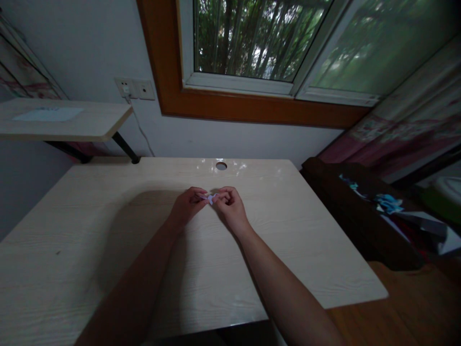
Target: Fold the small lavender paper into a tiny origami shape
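Observation:
A small piece of folded paper [211,198], pale lilac and white, is held between my two hands over the middle of the wooden desk [288,230]. My left hand [186,206] pinches its left side between thumb and fingers. On the right side, my right hand [231,205] grips it in the same way, with the fingers curled. The fingertips cover much of the paper, so its exact shape cannot be made out.
A raised shelf [72,126] with a sheet of paper [48,114] on it stands at the back left. Near the desk's back edge is a round cable hole [221,166]. Dark brown furniture [334,206] on the right bears crumpled blue items [389,203]. A window is behind.

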`<state>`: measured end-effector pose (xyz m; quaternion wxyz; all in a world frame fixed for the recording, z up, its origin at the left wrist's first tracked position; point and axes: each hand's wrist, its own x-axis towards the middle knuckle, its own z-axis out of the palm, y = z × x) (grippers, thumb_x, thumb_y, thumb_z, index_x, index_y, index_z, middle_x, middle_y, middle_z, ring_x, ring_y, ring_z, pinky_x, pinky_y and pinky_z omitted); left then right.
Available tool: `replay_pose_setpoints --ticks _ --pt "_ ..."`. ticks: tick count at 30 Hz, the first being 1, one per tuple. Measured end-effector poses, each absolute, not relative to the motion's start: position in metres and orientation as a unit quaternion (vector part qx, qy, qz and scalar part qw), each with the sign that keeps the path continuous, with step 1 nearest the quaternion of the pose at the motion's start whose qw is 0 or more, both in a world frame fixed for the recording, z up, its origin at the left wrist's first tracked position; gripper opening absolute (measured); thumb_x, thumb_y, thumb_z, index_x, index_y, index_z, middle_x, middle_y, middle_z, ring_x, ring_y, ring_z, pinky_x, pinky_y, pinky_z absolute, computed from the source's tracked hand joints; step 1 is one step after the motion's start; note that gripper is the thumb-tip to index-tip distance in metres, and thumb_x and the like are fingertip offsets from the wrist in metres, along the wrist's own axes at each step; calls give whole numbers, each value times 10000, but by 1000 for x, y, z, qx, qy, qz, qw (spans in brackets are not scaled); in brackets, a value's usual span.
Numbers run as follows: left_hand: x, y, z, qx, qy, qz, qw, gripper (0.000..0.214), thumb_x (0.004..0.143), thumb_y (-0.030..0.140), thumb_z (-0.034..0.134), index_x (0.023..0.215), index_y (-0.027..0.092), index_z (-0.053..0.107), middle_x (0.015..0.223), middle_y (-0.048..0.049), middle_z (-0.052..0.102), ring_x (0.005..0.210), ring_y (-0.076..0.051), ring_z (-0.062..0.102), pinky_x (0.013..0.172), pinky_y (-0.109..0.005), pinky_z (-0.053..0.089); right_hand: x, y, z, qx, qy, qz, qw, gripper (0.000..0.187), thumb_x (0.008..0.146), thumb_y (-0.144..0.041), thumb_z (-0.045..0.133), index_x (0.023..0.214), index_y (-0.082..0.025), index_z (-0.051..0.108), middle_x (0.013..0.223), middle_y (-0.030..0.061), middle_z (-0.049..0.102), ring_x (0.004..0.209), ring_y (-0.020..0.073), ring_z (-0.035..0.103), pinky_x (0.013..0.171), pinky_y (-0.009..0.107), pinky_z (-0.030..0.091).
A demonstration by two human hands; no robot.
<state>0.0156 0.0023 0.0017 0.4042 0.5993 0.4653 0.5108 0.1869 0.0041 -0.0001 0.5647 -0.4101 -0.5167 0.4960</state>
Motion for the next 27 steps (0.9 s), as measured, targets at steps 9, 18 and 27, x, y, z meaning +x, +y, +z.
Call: replay_pose_setpoints --ticks 9,18,27 --pt "13 2 1 614 482 512 359 277 753 273 728 1003 198 634 825 -13 716 742 -153 700 721 -273 563 188 0 -2 -422 -577 457 529 362 762 -354 724 1080 -237 597 829 -15 640 566 109 433 543 238 388" --pt "11 1 -2 611 493 502 363 280 731 280 762 974 203 646 744 11 664 711 -146 675 675 -248 528 188 1 -1 -428 -578 453 527 345 745 -367 743 1049 -233 650 808 -16 641 592 114 460 580 244 419" --pt "16 0 5 622 459 511 375 342 738 269 761 1035 190 611 809 -13 706 746 -152 701 735 -275 561 189 4 -2 -432 -506 493 561 326 662 -321 808 895 -213 607 711 -44 619 512 87 361 486 213 296"
